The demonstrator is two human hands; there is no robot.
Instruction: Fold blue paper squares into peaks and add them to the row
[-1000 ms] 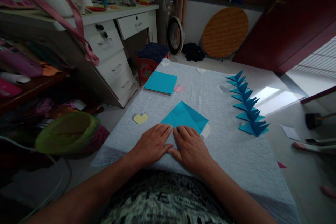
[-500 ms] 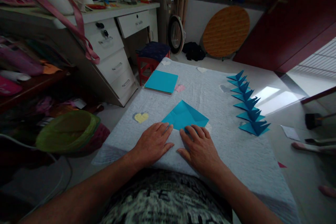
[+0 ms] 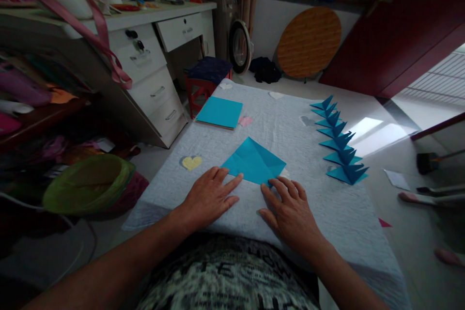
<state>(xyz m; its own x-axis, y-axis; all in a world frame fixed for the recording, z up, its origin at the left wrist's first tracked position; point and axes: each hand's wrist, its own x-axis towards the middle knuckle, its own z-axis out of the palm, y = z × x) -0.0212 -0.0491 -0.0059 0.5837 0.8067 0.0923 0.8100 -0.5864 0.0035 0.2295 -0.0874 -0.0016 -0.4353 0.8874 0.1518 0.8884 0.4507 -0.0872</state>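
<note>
A blue sheet of origami paper (image 3: 254, 161), folded to a triangle-like shape with its point away from me, lies on the cloth-covered table (image 3: 290, 140). Creases run across its face. My left hand (image 3: 209, 196) rests flat at its near left edge, fingers stretched out and touching the paper. At the near right corner, my right hand (image 3: 290, 203) has its fingers spread, the fingertips on or just beside the edge. Neither hand grips anything. Farther off lies a stack of square blue paper (image 3: 220, 112).
Several folded blue paper cranes (image 3: 337, 143) stand in a row along the table's right side. A lined waste basket (image 3: 90, 181) stands on the floor at left, below a white desk (image 3: 145, 63). Behind the table is a red stool (image 3: 198, 89) with a dark seat.
My right hand has slid right along the paper's near edge, widening the gap between my hands. My left hand stays at the left edge. The whole view has shifted slightly.
</note>
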